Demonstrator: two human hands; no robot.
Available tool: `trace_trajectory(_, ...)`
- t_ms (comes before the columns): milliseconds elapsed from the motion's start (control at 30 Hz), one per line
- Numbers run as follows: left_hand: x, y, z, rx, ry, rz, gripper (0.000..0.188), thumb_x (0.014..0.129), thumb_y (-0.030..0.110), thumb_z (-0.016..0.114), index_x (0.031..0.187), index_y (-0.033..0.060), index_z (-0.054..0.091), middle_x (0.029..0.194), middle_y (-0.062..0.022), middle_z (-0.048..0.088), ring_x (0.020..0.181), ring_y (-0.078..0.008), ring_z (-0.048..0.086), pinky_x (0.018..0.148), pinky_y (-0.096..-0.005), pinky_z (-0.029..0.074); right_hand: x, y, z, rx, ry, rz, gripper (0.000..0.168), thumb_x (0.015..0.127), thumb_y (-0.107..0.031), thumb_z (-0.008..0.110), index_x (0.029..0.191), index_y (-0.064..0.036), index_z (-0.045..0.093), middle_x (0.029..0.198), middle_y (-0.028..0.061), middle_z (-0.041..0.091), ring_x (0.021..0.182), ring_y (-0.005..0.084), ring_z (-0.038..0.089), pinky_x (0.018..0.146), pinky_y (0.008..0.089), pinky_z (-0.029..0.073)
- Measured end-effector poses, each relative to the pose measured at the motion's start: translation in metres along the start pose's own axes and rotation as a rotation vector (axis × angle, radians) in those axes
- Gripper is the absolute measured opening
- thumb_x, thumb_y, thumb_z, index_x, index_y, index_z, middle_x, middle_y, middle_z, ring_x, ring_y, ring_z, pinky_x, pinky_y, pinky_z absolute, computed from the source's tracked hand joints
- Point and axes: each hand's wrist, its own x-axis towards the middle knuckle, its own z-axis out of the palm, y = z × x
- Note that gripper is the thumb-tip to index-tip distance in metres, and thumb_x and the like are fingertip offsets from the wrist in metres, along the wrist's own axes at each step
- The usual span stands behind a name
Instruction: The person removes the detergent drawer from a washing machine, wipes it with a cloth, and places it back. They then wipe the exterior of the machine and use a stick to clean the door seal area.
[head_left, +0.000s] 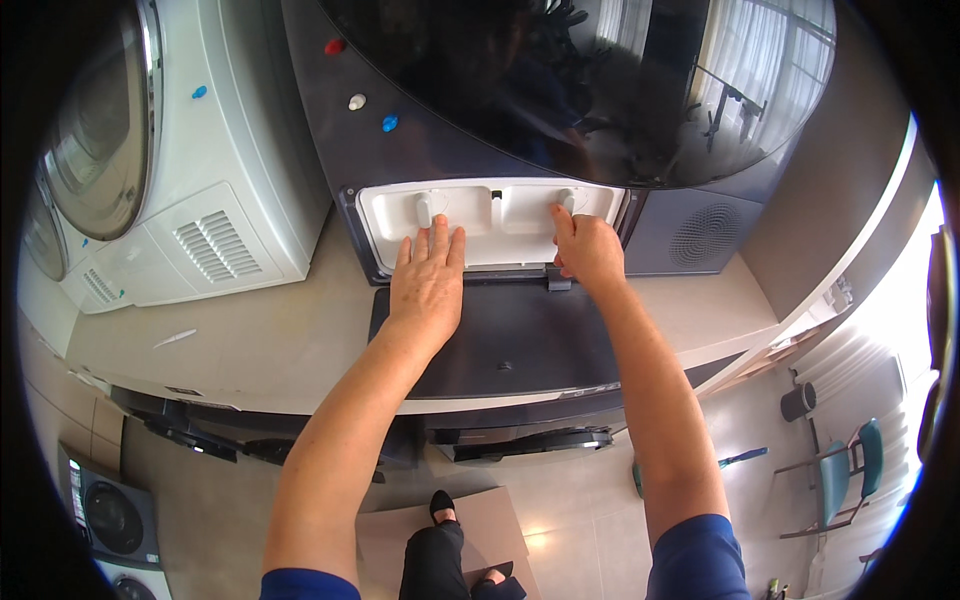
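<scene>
A white inner cover (480, 247) with two recesses shows in the lower front opening of a dark front-loading laundry machine (450, 142). One white latch (424, 210) sits in each recess. My left hand (427, 281) lies palm down with fingers spread, fingertips on the cover just below the left latch. At the right latch (568, 199), my right hand (590, 247) has its fingers curled in and its thumb raised against the latch. Whether the curled fingers touch the cover cannot be seen. Below the opening, a dark flap (517, 337) is folded down over the ledge.
White laundry machines (247, 150) stand to the left on the same beige ledge (285, 330). A white pen-like tool (176, 337) lies there. Above the opening bulges a round black glass door (585, 90). A grey side panel (817, 150) rises on the right. Below are open machine doors (540, 442).
</scene>
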Motion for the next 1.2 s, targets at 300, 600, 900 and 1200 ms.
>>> trace_trajectory(300, -0.016, -0.019, 0.005, -0.042, 0.016, 0.082, 0.071, 0.085, 0.010, 0.064, 0.148, 0.0063, 0.032, 0.155, -0.0152, 0.027, 0.144, -0.0282, 0.027, 0.119, -0.0428, 0.019, -0.039, 0.003, -0.026, 0.283, 0.009, 0.011, 0.030, 0.096, -0.030, 0.057, 0.104, -0.002, 0.067, 0.088, 0.0107, 0.070, 0.070, 0.0154, 0.067, 0.059, 0.0287, 0.050)
trace_trajectory(600, -0.081, -0.044, 0.004, -0.384, 0.199, 0.040, 0.045, 0.085, 0.011, 0.066, 0.127, -0.0006, 0.054, 0.139, -0.0209, 0.048, 0.130, -0.0365, 0.044, 0.111, -0.0494, 0.031, -0.034, -0.056, -0.018, 1.540, -0.305, 0.074, 0.043, 0.097, -0.009, 0.051, 0.129, 0.016, 0.040, 0.125, 0.0244, 0.053, 0.115, 0.0284, 0.058, 0.102, 0.0361, 0.049)
trace_trajectory(900, -0.186, -0.115, 0.036, -0.358, 0.253, -0.278, 0.033, 0.088, 0.013, 0.063, 0.117, -0.0016, 0.058, 0.129, -0.0206, 0.056, 0.122, -0.0369, 0.052, 0.107, -0.0529, 0.034, -0.043, -0.059, -0.008, 1.629, -0.232, 0.085, 0.042, 0.095, -0.005, 0.053, 0.129, 0.016, 0.040, 0.122, 0.0243, 0.056, 0.115, 0.0282, 0.059, 0.101, 0.0338, 0.049)
trace_trajectory(1200, -0.142, -0.111, 0.055, -0.332, 0.348, -0.323, 0.030, 0.090, 0.019, 0.061, 0.111, -0.0019, 0.061, 0.121, -0.0202, 0.061, 0.117, -0.0365, 0.056, 0.105, -0.0498, 0.038, -0.033, -0.061, -0.006, 1.698, -0.204, 0.170, 0.041, 0.097, -0.001, 0.046, 0.133, 0.017, 0.037, 0.129, 0.0253, 0.052, 0.118, 0.0292, 0.057, 0.099, 0.0347, 0.051)
